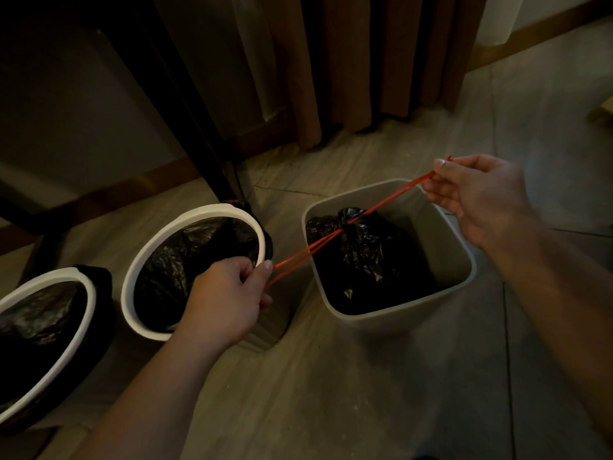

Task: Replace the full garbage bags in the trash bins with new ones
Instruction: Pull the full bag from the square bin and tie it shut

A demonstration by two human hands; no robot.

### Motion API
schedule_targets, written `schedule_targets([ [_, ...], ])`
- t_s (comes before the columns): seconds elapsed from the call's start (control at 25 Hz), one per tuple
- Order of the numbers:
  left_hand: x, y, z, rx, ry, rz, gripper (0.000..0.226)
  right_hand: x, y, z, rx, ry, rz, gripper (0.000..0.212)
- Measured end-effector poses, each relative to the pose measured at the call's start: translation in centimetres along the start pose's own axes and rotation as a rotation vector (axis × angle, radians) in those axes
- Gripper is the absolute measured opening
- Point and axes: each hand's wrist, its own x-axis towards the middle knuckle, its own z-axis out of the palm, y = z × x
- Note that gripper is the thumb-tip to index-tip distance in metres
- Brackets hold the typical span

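On the tiled floor [331,393] stand three bins. The two round bins, one at the near left [59,274] and one beside it [132,277], are lined with black bags folded over their white rims. Whether those liners are fresh cannot be told. In the square grey bin [441,247] on the right sits the full black bag [365,257], its mouth gathered. The left hand [229,300] and right hand [481,197] each pinch an end of the red drawstring [394,196], pulled taut in opposite directions. Lifting out and relining are likely what is left.
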Motion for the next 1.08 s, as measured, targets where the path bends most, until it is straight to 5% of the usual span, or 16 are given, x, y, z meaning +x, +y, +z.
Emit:
schedule_targets([
  [0.36,-0.6,-0.6,-1.6,0.066,0.060,-0.013,0.042,0.8,1.0,-0.1,-0.004,0.092,0.027,0.012],
  [0.48,-0.3,0.7,-1.9,-0.188,0.101,0.013,0.043,-1.0,-1.5,1.2,0.019,0.030,-0.064,0.009],
  [0.64,-0.3,5.5,-2.4,-0.725,-0.185,0.284,0.026,-6.4,-5.6,4.7,-0.040,-0.360,-0.287,0.006],
  [0.84,0.1,11.3,-2.3,-0.566,-0.414,0.582,0.021,-11.7,-8.3,7.7,-0.206,-0.618,-0.597,0.006],
  [0.96,-0.1,12.7,-2.6,-0.477,-0.360,0.616,0.024,-12.1,-8.3,7.3,-0.297,-0.632,-0.744,0.009],
  [1.08,0.1,13.1,-2.9,-0.474,-0.261,0.563,0.016,-10.9,-6.5,6.0,-0.258,-0.527,-0.662,0.009],
])
